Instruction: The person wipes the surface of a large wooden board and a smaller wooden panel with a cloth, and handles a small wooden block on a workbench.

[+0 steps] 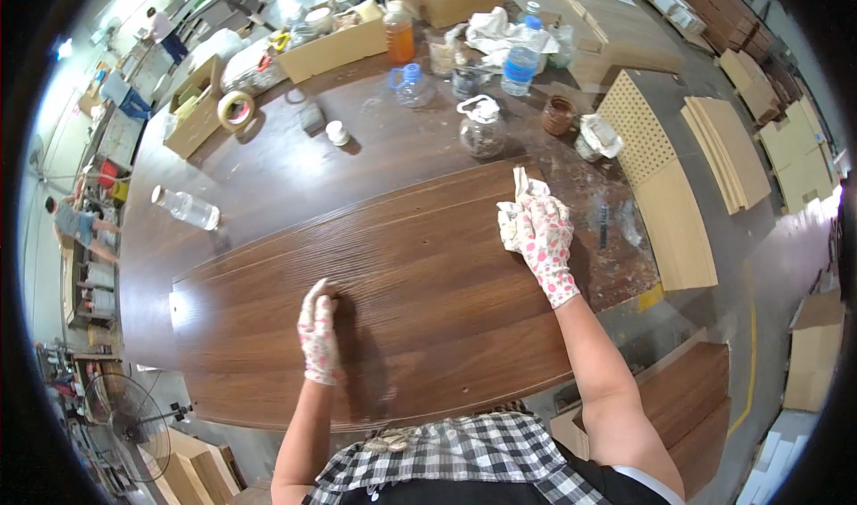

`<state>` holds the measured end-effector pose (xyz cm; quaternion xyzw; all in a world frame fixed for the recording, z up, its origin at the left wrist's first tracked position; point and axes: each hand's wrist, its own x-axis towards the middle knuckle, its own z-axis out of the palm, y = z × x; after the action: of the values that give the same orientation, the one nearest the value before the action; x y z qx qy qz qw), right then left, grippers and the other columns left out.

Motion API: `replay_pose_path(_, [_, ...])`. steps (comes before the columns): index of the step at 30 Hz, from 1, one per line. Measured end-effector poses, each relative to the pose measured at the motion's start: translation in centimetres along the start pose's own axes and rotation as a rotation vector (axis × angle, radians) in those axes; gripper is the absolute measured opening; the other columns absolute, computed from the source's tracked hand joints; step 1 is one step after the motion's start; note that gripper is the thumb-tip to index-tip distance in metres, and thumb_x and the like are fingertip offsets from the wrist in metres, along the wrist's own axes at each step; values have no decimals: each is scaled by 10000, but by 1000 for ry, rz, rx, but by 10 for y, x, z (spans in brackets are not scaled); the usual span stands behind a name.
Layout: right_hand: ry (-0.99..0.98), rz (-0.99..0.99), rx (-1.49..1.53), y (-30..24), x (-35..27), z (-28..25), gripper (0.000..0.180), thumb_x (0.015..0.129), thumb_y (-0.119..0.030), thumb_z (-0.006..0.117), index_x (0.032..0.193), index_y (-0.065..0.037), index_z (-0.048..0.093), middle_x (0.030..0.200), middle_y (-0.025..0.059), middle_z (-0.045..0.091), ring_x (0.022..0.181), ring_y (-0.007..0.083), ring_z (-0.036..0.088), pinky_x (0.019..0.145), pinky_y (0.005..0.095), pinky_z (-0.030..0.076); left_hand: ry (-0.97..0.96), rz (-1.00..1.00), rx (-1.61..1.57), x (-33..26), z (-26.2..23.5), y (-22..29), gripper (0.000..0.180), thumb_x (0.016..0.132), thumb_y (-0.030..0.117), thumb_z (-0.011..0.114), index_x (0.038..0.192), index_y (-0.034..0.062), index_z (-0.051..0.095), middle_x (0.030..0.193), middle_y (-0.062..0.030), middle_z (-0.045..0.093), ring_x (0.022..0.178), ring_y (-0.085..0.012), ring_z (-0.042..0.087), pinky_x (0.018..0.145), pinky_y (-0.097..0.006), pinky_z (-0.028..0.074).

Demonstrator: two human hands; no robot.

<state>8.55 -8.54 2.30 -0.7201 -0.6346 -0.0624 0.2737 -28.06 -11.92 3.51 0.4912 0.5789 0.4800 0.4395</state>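
Observation:
A long dark brown wood-grain panel (420,273) lies across the worktable in front of me. My left hand (319,331), in a white flowered glove, rests with fingers bent on the panel near its middle, holding nothing. My right hand (544,242), in the same kind of glove, grips a crumpled white rag (520,203) and presses it on the panel's far right end.
Behind the panel the table (268,166) carries a lying clear bottle (186,208), a tape roll (236,109), glass jars (482,133), water bottles (520,58) and cardboard boxes (335,50). Pale perforated boards (656,179) lie right. A fan (125,420) stands lower left.

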Motion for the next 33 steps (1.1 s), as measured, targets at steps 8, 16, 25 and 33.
replay_pose_path(8, [-380,-207,187,-190,-21,28,626,635,-353,650,1190,-80,554,1267,156,482,1223,328,392,1012,443,321,500,190,529,30,-212,-68,262,949,138,496,1164,18,586,1144,-93,595,1063,-190,538,958,-321,408])
replay_pose_path(16, [-427,-411,331,-289,-150,26,613,760,-424,620,1284,-128,503,1382,167,405,1320,348,320,1103,454,234,628,12,1110,49,-437,-139,415,958,293,470,1233,-10,531,1259,-190,537,1157,-306,511,1007,-371,384])
replay_pose_path(25, [235,402,-88,-70,-191,-90,282,914,-150,473,1155,-33,561,1026,152,633,950,267,618,879,307,476,498,-105,1223,52,-447,-126,524,964,386,411,1320,3,447,1325,-183,484,1228,-305,451,1033,-368,346])
replay_pose_path(33, [105,608,-229,53,-162,-105,303,862,-253,612,1061,-24,614,968,125,646,912,224,609,796,338,473,354,-278,1143,56,-508,-140,546,978,389,354,1319,-32,426,1325,-233,473,1235,-350,442,1035,-377,336])
